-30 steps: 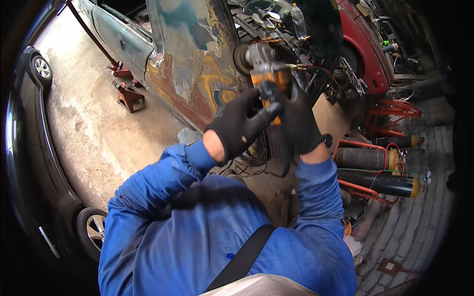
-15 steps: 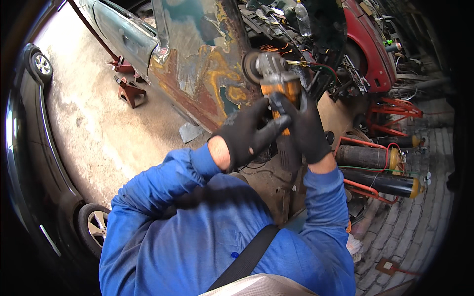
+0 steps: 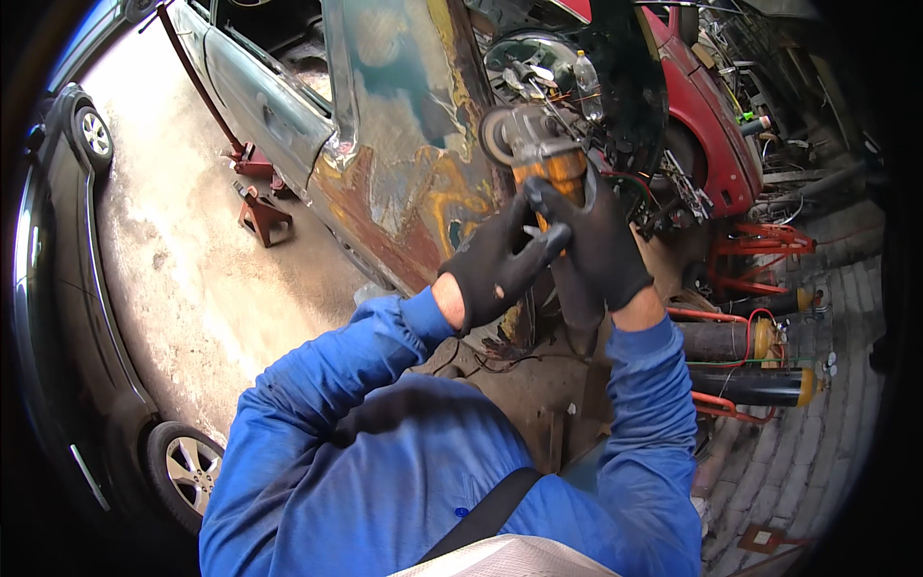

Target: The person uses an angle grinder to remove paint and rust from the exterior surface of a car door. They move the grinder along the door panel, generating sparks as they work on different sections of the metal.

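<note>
My black-gloved left hand (image 3: 495,262) and right hand (image 3: 604,245) are both closed round the orange body of an angle grinder (image 3: 561,177). Its grey metal head points away from me. The grinder's round disc (image 3: 496,135) is at the rear edge of a car body panel (image 3: 409,207); I cannot tell whether it touches. That panel is patchy, with bare metal, yellow filler, rust-brown and green paint. Only a few faint sparks show beyond the grinder head. The left fingertips are partly hidden behind the tool.
A red jack stand (image 3: 262,215) and a red floor jack (image 3: 252,160) stand left of the car body. A dark car (image 3: 91,317) is at far left. Gas cylinders (image 3: 750,387) lie at right, below a red car (image 3: 716,144). A plastic bottle (image 3: 587,88) stands among tools.
The view has shifted, so the car body and jack stand sit farther right and lower. The bright spark stream beyond the grinder has dwindled. Both hands keep hold of the grinder.
</note>
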Demonstrator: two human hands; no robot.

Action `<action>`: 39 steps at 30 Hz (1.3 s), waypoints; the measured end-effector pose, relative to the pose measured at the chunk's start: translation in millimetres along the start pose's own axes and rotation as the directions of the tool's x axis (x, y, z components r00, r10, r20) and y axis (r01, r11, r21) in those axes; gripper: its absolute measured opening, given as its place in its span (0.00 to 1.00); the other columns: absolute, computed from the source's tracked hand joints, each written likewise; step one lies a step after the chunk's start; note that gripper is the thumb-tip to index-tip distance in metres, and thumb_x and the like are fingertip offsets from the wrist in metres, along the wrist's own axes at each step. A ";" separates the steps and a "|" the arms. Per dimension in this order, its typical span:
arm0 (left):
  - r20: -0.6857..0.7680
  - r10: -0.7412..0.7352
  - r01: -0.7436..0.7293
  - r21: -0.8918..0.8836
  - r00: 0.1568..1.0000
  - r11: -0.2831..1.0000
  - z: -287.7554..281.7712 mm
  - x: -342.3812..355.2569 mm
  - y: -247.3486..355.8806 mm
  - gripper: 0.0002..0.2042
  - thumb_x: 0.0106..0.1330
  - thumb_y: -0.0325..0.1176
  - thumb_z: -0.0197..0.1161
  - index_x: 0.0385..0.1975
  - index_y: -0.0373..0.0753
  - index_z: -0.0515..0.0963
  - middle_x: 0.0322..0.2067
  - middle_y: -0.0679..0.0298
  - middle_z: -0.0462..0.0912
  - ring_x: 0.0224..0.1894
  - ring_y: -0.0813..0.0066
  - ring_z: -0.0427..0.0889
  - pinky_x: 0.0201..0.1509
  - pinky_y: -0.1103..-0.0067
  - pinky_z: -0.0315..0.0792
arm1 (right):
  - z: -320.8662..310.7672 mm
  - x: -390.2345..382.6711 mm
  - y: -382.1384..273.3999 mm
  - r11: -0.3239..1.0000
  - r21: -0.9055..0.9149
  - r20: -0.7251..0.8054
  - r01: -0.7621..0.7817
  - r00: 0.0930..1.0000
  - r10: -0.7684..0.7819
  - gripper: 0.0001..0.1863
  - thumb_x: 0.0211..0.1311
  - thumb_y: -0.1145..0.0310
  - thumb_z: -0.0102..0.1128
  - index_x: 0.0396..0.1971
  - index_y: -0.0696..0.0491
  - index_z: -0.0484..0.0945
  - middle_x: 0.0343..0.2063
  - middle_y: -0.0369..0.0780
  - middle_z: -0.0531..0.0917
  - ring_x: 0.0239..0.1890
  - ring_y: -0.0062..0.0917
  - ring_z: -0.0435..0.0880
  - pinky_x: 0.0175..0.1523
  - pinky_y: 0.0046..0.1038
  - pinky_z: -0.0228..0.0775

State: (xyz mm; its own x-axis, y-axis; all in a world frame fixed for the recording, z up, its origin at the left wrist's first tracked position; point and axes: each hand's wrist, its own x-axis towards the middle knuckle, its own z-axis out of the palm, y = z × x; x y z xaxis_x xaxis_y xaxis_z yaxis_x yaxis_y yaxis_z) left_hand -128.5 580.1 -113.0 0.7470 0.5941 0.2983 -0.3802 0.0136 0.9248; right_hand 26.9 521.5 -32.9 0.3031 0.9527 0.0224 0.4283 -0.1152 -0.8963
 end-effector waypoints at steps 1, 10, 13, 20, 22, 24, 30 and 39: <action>-0.029 0.032 -0.032 -0.006 0.999 0.999 -4.3 7.2 3.6 0.28 0.83 0.47 0.63 0.70 0.30 0.71 0.61 0.49 0.83 0.57 0.66 0.86 0.63 0.66 0.79 | -0.8 13.2 -4.1 0.997 0.024 0.024 0.079 0.997 -0.079 0.27 0.76 0.64 0.70 0.68 0.58 0.74 0.53 0.39 0.87 0.54 0.21 0.86 0.60 0.29 0.81; -0.030 0.555 -0.439 0.576 0.832 0.690 -67.1 88.2 18.3 0.18 0.85 0.28 0.56 0.71 0.39 0.71 0.58 0.47 0.80 0.42 0.57 0.86 0.43 0.69 0.83 | -1.1 133.1 -35.2 0.947 -0.110 -0.006 0.303 0.952 -0.306 0.32 0.71 0.51 0.74 0.58 0.65 0.81 0.47 0.47 0.91 0.49 0.31 0.91 0.57 0.36 0.81; 0.004 0.657 -0.465 0.708 0.754 0.531 -86.0 115.7 26.1 0.18 0.85 0.28 0.56 0.71 0.40 0.71 0.59 0.48 0.81 0.42 0.56 0.86 0.44 0.68 0.84 | -6.4 161.0 -45.6 0.850 -0.318 0.041 0.420 0.902 -0.430 0.34 0.70 0.48 0.74 0.57 0.66 0.81 0.45 0.47 0.91 0.47 0.31 0.91 0.55 0.35 0.82; -0.160 0.313 -0.214 0.446 0.936 0.869 -78.6 99.0 48.3 0.20 0.86 0.44 0.57 0.64 0.33 0.77 0.55 0.50 0.85 0.55 0.62 0.86 0.62 0.68 0.78 | -0.5 157.9 -52.5 0.948 -0.148 0.013 0.283 0.959 -0.284 0.33 0.70 0.48 0.76 0.57 0.64 0.81 0.45 0.46 0.91 0.47 0.30 0.91 0.55 0.35 0.81; -0.178 0.202 -0.159 0.232 0.963 0.960 -70.3 90.6 51.4 0.23 0.85 0.47 0.59 0.64 0.31 0.77 0.53 0.49 0.87 0.57 0.64 0.86 0.64 0.69 0.77 | -0.4 146.8 -48.6 0.942 -0.143 0.012 0.302 0.953 -0.304 0.33 0.70 0.48 0.76 0.57 0.64 0.81 0.46 0.44 0.91 0.48 0.30 0.90 0.56 0.34 0.81; -0.195 0.210 -0.162 0.235 0.958 0.958 -70.3 92.7 53.1 0.24 0.85 0.48 0.59 0.64 0.31 0.77 0.53 0.49 0.87 0.56 0.64 0.86 0.64 0.69 0.76 | -1.1 145.9 -49.5 0.945 -0.175 0.009 0.276 0.960 -0.279 0.33 0.70 0.49 0.76 0.58 0.64 0.82 0.46 0.43 0.91 0.48 0.28 0.90 0.57 0.33 0.81; -0.018 0.552 -0.388 0.693 0.834 0.608 -124.3 153.6 49.3 0.19 0.86 0.34 0.57 0.72 0.39 0.71 0.56 0.45 0.82 0.50 0.52 0.88 0.52 0.67 0.84 | 4.4 210.0 -91.4 0.934 -0.155 0.012 0.323 0.946 -0.325 0.32 0.69 0.50 0.78 0.58 0.62 0.82 0.46 0.42 0.91 0.46 0.25 0.90 0.53 0.31 0.82; -0.124 0.477 -0.333 0.566 0.870 0.754 -170.6 211.9 65.9 0.45 0.77 0.71 0.53 0.67 0.27 0.75 0.57 0.33 0.84 0.61 0.38 0.84 0.66 0.61 0.76 | -1.5 271.4 -123.7 0.898 -0.392 0.006 0.197 0.977 -0.212 0.38 0.69 0.42 0.75 0.55 0.66 0.83 0.46 0.46 0.91 0.45 0.27 0.91 0.47 0.31 0.84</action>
State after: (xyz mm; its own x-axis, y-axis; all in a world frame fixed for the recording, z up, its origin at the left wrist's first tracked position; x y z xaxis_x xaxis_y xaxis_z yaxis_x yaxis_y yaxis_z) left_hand -88.3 844.1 -29.1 0.4009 0.6229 0.6717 -0.2268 -0.6429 0.7316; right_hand 57.5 793.9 84.7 0.2004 0.9571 0.2093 0.7786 -0.0259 -0.6269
